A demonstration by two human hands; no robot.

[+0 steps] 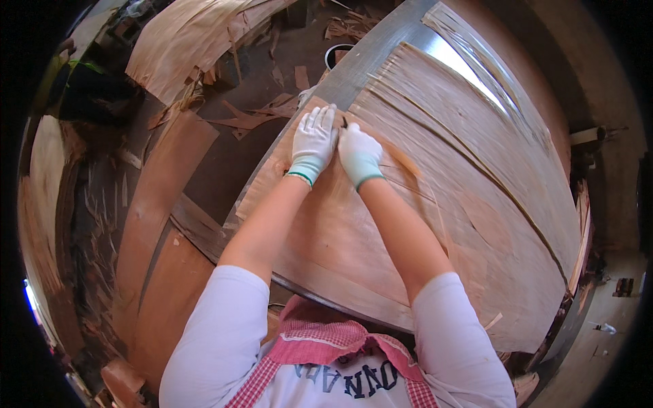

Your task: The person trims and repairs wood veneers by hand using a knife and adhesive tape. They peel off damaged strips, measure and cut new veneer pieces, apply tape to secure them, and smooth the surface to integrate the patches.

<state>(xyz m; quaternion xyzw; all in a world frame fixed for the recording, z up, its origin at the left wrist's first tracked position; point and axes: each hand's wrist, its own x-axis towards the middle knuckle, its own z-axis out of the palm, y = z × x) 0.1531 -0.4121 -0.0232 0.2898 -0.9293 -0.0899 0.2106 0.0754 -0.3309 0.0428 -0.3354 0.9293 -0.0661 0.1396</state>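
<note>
A thin sheet of wood veneer (326, 224) lies on the metal-topped table (381, 54) in front of me. My left hand (315, 139), in a white glove with a teal cuff, presses flat on the sheet near its far left edge, fingers stretched out together. Right beside it, my right hand (359, 149), gloved alike, is closed around a small dark tool (345, 123). Only the tool's dark end shows above the fist, so its kind is hidden. A narrow curled veneer strip (403, 160) lies to the right of the right hand.
More veneer sheets (469, 149) overlap across the table's right side, with dark split edges between them. Left of the table, large veneer pieces (163, 177) and torn scraps (255, 115) litter the dark floor. A round dark-rimmed container (338, 56) stands by the table's far left edge.
</note>
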